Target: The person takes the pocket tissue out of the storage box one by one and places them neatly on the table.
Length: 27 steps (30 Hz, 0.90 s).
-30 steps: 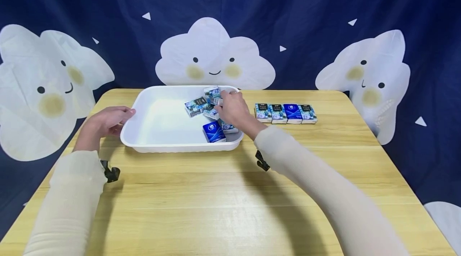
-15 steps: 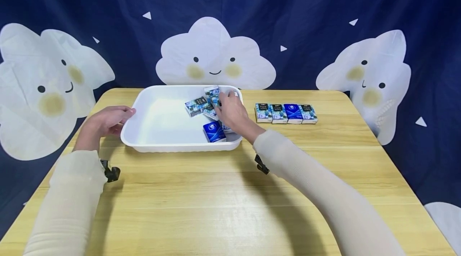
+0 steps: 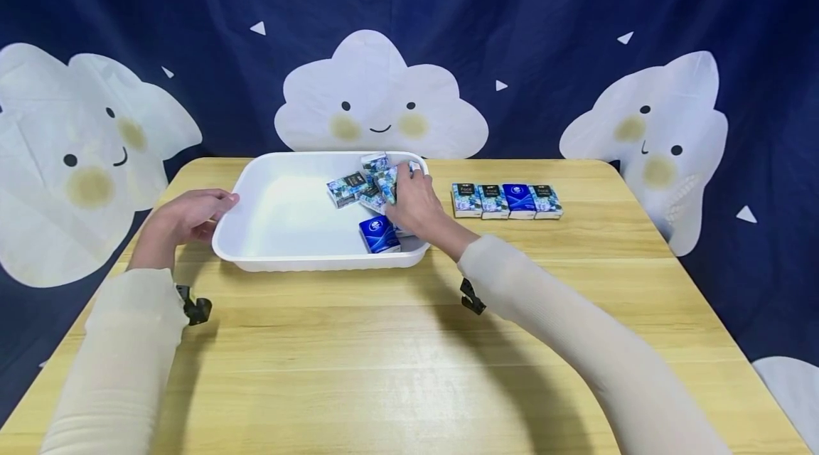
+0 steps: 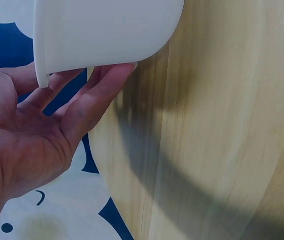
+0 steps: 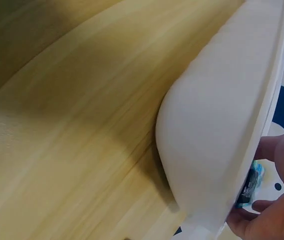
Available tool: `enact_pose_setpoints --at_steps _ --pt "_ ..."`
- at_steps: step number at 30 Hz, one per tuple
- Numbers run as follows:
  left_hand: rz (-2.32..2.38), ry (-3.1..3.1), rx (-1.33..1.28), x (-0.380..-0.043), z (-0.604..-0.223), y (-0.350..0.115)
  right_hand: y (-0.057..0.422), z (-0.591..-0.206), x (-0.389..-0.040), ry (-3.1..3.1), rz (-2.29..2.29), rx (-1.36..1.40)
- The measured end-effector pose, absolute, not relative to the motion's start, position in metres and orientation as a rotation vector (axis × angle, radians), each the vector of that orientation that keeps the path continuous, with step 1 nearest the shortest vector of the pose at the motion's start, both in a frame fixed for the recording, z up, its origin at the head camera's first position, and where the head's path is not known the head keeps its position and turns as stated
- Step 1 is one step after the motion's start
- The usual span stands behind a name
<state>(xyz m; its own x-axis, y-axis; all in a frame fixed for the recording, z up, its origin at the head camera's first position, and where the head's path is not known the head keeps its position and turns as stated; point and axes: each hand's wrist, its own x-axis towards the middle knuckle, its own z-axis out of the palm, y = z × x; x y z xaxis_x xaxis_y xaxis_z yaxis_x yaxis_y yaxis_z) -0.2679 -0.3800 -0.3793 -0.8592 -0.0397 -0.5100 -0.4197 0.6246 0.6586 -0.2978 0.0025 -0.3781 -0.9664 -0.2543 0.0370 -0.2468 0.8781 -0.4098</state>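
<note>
The left hand point(image 3: 198, 217) is pinching the left end of the white tray point(image 3: 288, 227), thumb at the rim and the other fingers partly spread against the outer wall. The right hand point(image 3: 416, 206) is reaching inside the tray's right end, its fingers curling around one floral packet point(image 3: 387, 186). Three other floral packets point(image 3: 346, 190) and one blue packet point(image 3: 379, 234) are plainly showing there — the hand is partly hiding more, so the total cannot be told. The tray is sitting toward the table's point(image 3: 320, 370) far left corner; toward its far right corner, four packets point(image 3: 520, 203) are lying in a touching row — three floral, one blue.
</note>
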Motion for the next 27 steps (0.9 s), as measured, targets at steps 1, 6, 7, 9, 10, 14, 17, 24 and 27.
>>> enact_pose_setpoints --at_steps 1,6,7,9,10,14,17,24,27 --pt "1.135 2.397 -0.362 -0.268 -0.379 -0.38 0.003 -0.378 -0.298 3.019 -0.648 -0.402" --pt "1.151 2.386 -0.369 -0.268 -0.379 -0.381 0.008 -0.378 -0.298 2.989 -0.627 -0.436" --pt "1.155 2.384 -0.369 -0.268 -0.379 -0.381 0.008 -0.378 -0.298 2.984 -0.622 -0.443" --pt "1.156 2.384 -0.368 -0.268 -0.379 -0.38 0.008 -0.377 -0.299 2.973 -0.61 -0.451" --pt "1.153 2.388 -0.368 -0.268 -0.38 -0.38 0.008 -0.377 -0.299 2.97 -0.604 -0.452" --pt "1.157 2.39 -0.371 -0.267 -0.38 -0.379 0.009 -0.377 -0.3 2.963 -0.598 -0.454" --pt "1.159 2.384 -0.374 -0.267 -0.379 -0.379 0.009 -0.378 -0.3 2.959 -0.63 -0.458" --pt "1.158 2.382 -0.366 -0.269 -0.381 -0.38 0.013 -0.377 -0.3 2.958 -0.754 -0.477" --pt "1.157 2.382 -0.366 -0.27 -0.381 -0.381 0.016 -0.374 -0.3 2.961 -0.833 -0.479"
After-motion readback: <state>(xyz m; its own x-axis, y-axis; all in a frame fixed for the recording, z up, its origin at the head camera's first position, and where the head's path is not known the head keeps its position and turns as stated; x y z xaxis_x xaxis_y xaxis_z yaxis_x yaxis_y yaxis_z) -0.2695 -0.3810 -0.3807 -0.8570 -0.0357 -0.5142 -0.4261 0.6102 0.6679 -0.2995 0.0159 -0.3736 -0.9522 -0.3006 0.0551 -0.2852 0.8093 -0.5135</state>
